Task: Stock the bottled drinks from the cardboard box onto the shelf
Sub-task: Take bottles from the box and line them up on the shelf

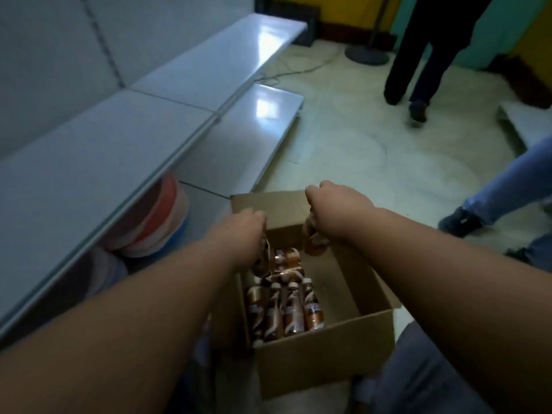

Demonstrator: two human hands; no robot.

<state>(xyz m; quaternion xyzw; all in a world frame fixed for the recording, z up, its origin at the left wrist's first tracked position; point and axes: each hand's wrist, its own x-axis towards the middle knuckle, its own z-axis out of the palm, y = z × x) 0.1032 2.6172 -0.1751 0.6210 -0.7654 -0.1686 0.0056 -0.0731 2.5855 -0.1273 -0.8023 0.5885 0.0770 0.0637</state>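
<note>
so both hands closed on a bottle each: left hand (243,227) w/ one bottle (264,261), right hand (327,201) w/ another (316,243), above the cardboard box (325,351). prob rigid, slick wrap, light; grip mid-body. shelf (98,150) left of left hand.

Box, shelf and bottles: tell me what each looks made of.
Box: brown cardboard, matte, with folded flaps and a raw cut rim.
Shelf: probably painted metal, glossy pale grey, reflecting window light.
Bottles: likely plastic, white caps, shiny copper-brown wrap labels; blur leaves this uncertain.
</note>
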